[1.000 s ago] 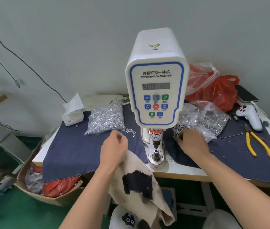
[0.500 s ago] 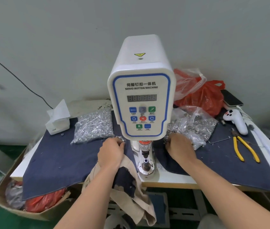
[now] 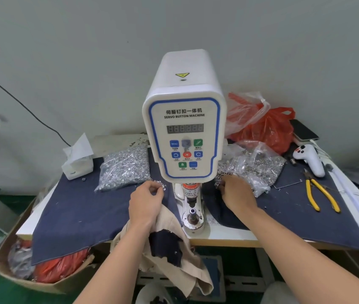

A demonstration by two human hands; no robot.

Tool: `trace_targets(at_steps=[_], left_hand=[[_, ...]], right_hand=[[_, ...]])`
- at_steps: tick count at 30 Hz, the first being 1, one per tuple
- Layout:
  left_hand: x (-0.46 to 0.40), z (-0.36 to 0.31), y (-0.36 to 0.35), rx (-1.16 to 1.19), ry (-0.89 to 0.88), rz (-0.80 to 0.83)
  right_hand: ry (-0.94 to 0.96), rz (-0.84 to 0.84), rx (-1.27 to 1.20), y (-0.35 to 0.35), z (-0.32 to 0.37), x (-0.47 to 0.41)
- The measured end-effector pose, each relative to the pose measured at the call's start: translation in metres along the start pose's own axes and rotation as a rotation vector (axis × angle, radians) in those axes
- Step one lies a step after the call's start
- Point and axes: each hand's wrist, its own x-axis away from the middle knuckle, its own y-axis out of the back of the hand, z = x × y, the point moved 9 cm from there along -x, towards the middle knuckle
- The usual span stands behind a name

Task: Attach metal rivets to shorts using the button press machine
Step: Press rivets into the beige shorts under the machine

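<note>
The white servo button machine [image 3: 185, 132] stands at the middle of the table, its lower die [image 3: 192, 212] bare. My left hand [image 3: 145, 201] lies just left of the die; its fingertips touch a small heap of loose silver rivets [image 3: 160, 184]. The beige shorts [image 3: 174, 251] with a dark patch run up under that palm and hang off the table edge. My right hand [image 3: 236, 194] is right of the machine, fingers curled over a pile of dark rivets [image 3: 219, 179]; its fingertips are hidden.
A bag of silver rivets [image 3: 123, 170] and a tissue box [image 3: 77, 161] sit left on the navy cloth [image 3: 82, 213]. Right are another rivet bag [image 3: 257, 165], red bags [image 3: 268, 128], a white controller [image 3: 310, 160], yellow pliers [image 3: 321, 195]. A cardboard box [image 3: 42, 286] stands below left.
My left hand has moved forward with the shorts to the loose silver rivets beside the machine. My right hand has stayed on the dark rivet pile. My head has shifted.
</note>
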Motion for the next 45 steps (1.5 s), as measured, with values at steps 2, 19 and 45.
trace_targets(at_steps=[2,19,45], left_hand=[[0.004,-0.003,0.002,0.041,-0.02,0.013],[0.044,-0.014,0.015,0.07,-0.163,0.069],[0.081,-0.033,-0.004,0.101,-0.212,0.183]], right_hand=[[-0.043,0.007,-0.008,0.002,-0.005,0.0],[-0.523,0.289,-1.348,-0.011,0.008,0.068],[-0.737,0.686,-1.798,-0.04,0.067,0.106]])
